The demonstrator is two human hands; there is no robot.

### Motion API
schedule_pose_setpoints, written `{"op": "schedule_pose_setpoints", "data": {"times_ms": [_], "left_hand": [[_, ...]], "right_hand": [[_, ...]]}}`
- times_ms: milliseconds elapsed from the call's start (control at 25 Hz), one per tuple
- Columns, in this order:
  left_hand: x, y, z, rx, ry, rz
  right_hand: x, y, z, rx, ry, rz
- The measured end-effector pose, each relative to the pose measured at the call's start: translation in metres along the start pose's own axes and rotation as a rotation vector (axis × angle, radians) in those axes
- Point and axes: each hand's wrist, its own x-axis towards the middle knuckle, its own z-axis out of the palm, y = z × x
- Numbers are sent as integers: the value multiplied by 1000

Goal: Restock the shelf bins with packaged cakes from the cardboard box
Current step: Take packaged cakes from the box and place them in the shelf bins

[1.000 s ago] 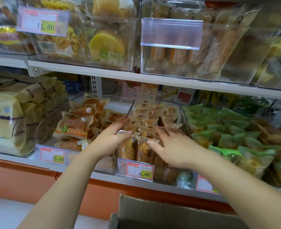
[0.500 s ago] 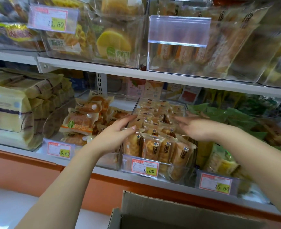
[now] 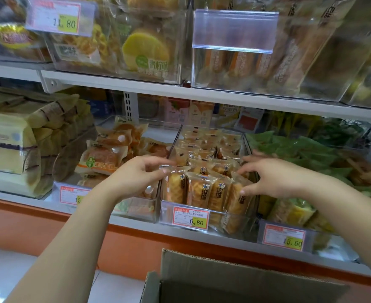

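Golden packaged cakes [image 3: 199,191], left hand [image 3: 136,178] pinching left end, right hand [image 3: 274,178] pinching right

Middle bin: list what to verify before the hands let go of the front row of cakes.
1. Front row stands upright, four packs side by side: ok.
2. Left hand pinches the left-end pack's top seal: ok.
3. Right hand touches the right-end pack; firm hold: cannot tell.
4. Tag reading 6.80 unobstructed: ok.
5. Free space in the bin: not ok, rows appear to reach the back.
6. Cakes left in the box: cannot tell, interior dark.
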Motion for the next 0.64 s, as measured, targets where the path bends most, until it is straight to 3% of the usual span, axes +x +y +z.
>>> {"op": "schedule_pose_setpoints", "data": {"times_ms": [320,640], "left_hand": [[3,0,12,72,78,13],[5,-4,19,79,124,37]], "right_hand": [[15,-24,16,67,171,-23],[15,-22,19,235,196,34]]}}
